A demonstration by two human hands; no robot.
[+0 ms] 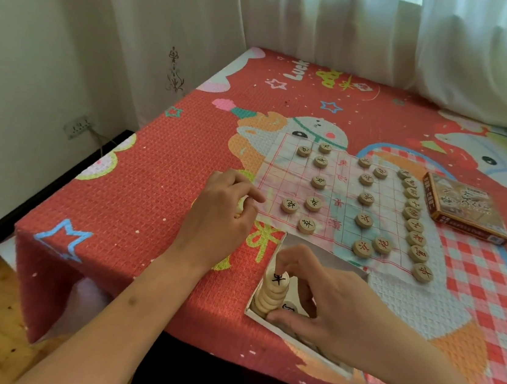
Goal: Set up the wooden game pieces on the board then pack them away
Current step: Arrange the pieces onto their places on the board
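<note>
A thin paper board (334, 198) with a red grid lies on the table. Several round wooden pieces (363, 219) with inked characters stand on it, one column along its right edge (414, 226). A white box tray (318, 254) sits at the near edge. Inside it leans a row of stacked pieces (271, 293). My right hand (324, 302) is in the tray, fingers pinching that row. My left hand (224, 210) hovers at the board's left edge, curled around a wooden piece (242, 203) that is mostly hidden.
The printed box lid (464, 208) lies right of the board. A red patterned cloth (150, 185) covers the table, hanging over the near and left edges. White curtains hang behind. A wall socket (78, 127) and wooden floor are at the left.
</note>
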